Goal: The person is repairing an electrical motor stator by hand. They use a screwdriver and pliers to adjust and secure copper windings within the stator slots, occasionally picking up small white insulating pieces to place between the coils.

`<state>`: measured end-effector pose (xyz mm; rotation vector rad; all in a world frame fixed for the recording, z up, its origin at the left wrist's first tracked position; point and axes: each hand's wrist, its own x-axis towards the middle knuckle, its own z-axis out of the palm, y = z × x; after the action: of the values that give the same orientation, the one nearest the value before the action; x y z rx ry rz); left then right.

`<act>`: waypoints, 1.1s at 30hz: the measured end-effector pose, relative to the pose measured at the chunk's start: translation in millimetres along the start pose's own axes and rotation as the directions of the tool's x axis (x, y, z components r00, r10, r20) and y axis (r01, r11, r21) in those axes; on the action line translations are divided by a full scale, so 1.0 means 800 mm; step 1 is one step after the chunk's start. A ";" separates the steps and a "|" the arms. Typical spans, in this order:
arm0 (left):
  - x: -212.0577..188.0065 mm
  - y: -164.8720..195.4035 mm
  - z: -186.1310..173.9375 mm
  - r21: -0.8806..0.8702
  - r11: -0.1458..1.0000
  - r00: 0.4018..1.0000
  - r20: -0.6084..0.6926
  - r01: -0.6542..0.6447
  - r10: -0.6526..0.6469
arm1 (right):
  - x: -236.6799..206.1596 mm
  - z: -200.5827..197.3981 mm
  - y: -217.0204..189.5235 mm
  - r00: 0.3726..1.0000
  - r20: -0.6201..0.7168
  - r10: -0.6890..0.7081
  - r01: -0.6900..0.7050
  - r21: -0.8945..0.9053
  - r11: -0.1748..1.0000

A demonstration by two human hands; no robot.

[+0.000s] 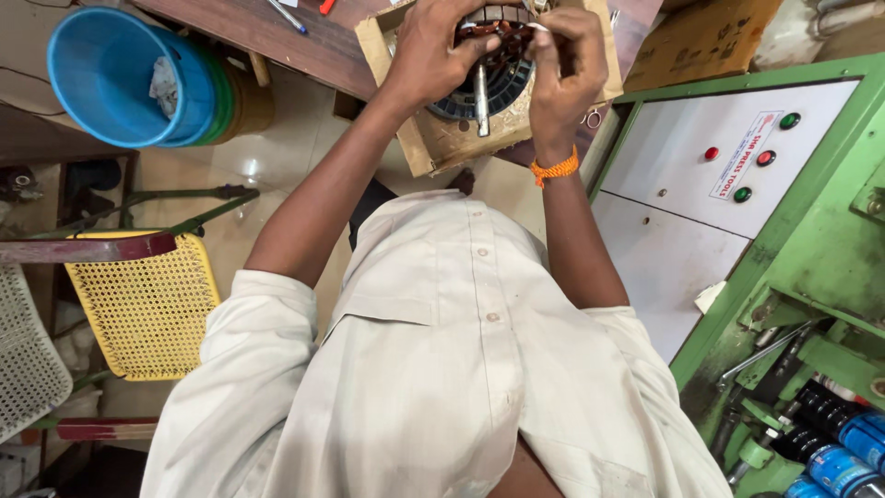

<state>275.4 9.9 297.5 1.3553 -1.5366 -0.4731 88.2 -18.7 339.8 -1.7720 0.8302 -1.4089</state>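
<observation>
Head cam looks straight down the person's front, so the scene reads upside down. Both hands are up at the top edge, working on a round motor stator [493,78] with copper windings and a metal shaft sticking out of its middle. The stator sits on a piece of cardboard [433,138] on a dark wooden table [277,37].

Left hand [433,51]: fingers curled over the stator's left rim, gripping the windings. Right hand [567,65]: closed narrow, fingertips pinching something thin and white at the top of the windings; too small to tell what it is. Orange thread band [556,169] on the right wrist.

The person wears a pale button shirt [461,350].

Around:
- blue bucket [120,78] nested in other buckets, left of the table, a rag inside
- yellow mesh chair [147,314] lower left, white mesh chair beside it
- green machine [811,240] on the right, with a white control panel [701,157] carrying red and green buttons
- pens on the table near the top edge
</observation>
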 end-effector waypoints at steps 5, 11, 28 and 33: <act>-0.005 -0.009 0.003 -0.011 0.999 0.998 0.054 0.038 -0.037 | 0.004 -0.001 -0.007 0.972 0.103 -0.212 0.233 -0.295 0.927; -0.006 -0.003 -0.001 0.007 1.000 0.999 0.048 0.019 -0.020 | 0.029 -0.022 -0.020 0.904 0.314 -0.291 0.380 -0.271 0.884; 0.010 0.024 -0.027 -0.014 0.998 0.989 0.135 0.068 -0.066 | 0.047 -0.011 -0.049 0.908 0.405 -0.105 0.249 -0.322 0.913; 0.007 0.020 -0.041 -0.067 0.982 0.979 0.095 -0.175 0.180 | 0.047 -0.009 -0.050 0.928 0.368 -0.053 0.158 -0.260 0.953</act>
<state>295.4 19.7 326.5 1.1520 -1.6963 -0.4763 90.7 -29.5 393.7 -2.2418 0.7755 -1.0166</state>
